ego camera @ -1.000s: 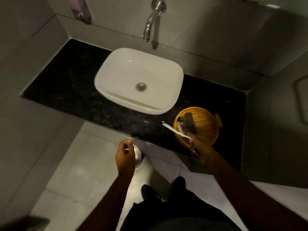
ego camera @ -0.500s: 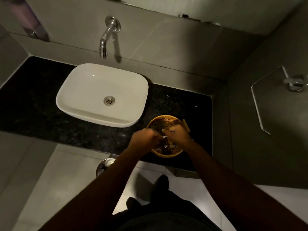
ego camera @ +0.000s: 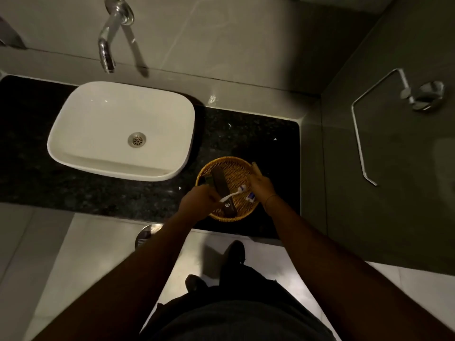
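A round woven basket (ego camera: 236, 166) stands on the black counter (ego camera: 73, 188) right of the white basin (ego camera: 98, 114). Inside it lies a long dark box (ego camera: 219, 182). My left hand (ego camera: 199, 201) grips the handle of a white toothbrush (ego camera: 234, 193), whose head points right over the basket. My right hand (ego camera: 261, 187) holds a small white and blue tube (ego camera: 251, 196) close to the brush head.
A chrome tap (ego camera: 108, 43) juts from the wall above the basin. A metal towel ring (ego camera: 364, 134) hangs on the right wall. A round floor drain (ego camera: 145, 233) sits below the counter edge. My shoes (ego camera: 234, 252) stand on the pale floor tiles.
A second ago my right hand held the toothbrush and my left hung over the floor. Both hands have come together over the basket; the left now has the brush, the right a tube.
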Available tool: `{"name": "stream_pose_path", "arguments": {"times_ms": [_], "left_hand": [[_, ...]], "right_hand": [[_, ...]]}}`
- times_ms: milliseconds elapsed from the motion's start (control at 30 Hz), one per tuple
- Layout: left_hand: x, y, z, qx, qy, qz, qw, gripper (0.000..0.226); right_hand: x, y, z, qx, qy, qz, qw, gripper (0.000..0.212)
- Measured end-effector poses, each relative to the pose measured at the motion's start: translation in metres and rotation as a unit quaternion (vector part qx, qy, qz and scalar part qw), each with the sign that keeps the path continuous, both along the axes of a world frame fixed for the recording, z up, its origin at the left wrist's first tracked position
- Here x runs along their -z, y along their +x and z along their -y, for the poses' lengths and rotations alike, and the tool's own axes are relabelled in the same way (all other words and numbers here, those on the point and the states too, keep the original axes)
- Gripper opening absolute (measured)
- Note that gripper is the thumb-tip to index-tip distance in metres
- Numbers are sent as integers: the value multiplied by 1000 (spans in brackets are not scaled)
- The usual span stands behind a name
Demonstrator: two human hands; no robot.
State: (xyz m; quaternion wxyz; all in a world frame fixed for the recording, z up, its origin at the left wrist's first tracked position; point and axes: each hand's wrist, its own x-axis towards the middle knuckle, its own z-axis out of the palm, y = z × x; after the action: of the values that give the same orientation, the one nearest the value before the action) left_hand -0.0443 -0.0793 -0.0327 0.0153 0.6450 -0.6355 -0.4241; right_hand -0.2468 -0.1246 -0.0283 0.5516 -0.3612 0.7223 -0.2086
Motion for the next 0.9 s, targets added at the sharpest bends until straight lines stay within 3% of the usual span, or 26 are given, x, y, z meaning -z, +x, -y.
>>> {"name": "stream_pose_path", "arguments": {"times_ms": [133, 233, 300, 400, 567, 733, 900], "left_hand": [[27, -8, -4, -119, 36, -66, 990, 18], [36, -19, -2, -210, 75, -106, 969, 19], [39, -25, 6, -228, 87, -113, 963, 19], [42, -35, 21, -222, 83, -115, 965, 17], [47, -53, 38, -285, 91, -140, 944, 7], [61, -66, 47, -356, 155, -134, 912, 15], [71, -78, 53, -371, 161, -139, 904, 16]], "right_hand": [[12, -13, 1, 21, 42, 25, 999, 55], [24, -18, -6, -9, 63, -4, 998, 39], [32, -22, -8, -20, 56, -5, 998, 30], [39, -22, -10, 7, 17, -4, 1000, 35], [52, -21, -7, 50, -24, -85, 995, 17], [47, -20, 6, -102, -117, -198, 968, 20], [50, -6, 36, -206, -92, -250, 942, 33]]}}
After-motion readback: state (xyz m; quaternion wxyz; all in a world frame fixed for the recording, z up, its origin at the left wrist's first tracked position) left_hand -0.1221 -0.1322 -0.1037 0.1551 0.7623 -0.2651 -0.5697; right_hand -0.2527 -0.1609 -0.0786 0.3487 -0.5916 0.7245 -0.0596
